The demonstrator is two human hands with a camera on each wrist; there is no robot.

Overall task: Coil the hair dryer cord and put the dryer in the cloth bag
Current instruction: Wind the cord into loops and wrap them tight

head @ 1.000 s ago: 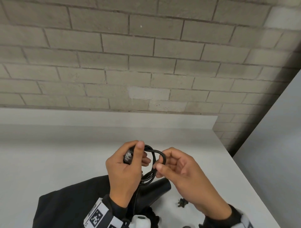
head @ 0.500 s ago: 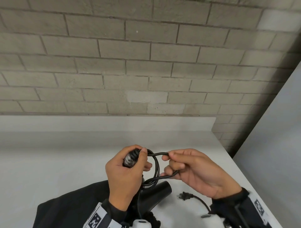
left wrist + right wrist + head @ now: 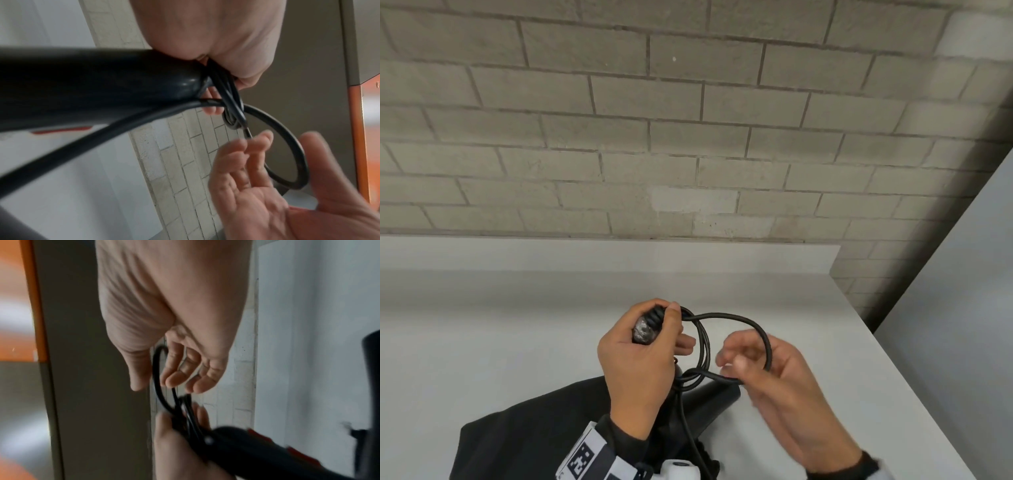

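Left hand (image 3: 640, 356) clamped round the dryer's handle end (image 3: 645, 330) above the desk (image 3: 517, 329), thumb pinning the gathered cord (image 3: 702, 346) turns. Right hand (image 3: 774, 373) has loose, half-curled fingers with a fresh loop draped across them, no firm pinch. Best to match this loop to the others and tuck it under that thumb; the cloth bag (image 3: 524, 431) waits beneath.

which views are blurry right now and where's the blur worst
Head view: wall and left hand fairly sharp, right hand smeared by motion. Left wrist view: cord loop fairly clear, right fingers smeared. Right wrist view: soft throughout, hair dryer worst.
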